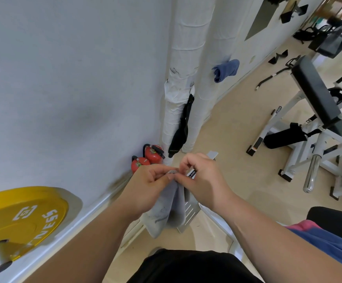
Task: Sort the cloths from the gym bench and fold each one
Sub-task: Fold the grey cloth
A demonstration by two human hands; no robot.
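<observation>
Grey cloth (166, 209) hangs doubled in mid-air in front of me, above the floor. Left hand (147, 180) and right hand (202, 176) are close together, and each pinches the top edge where the corners meet. I judge this a fold in progress. I would square the corners first, keep even tension, then let the drop hang straight. Blue-and-pink cloth (319, 235) lies low right by a black pad (333, 217).

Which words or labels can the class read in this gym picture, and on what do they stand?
"NESS": on the round yellow weight plate; earlier letters unclear.
Print on the hanging grey cloth: too blurred to read.
White letters on the black label behind it: unreadable.
</observation>
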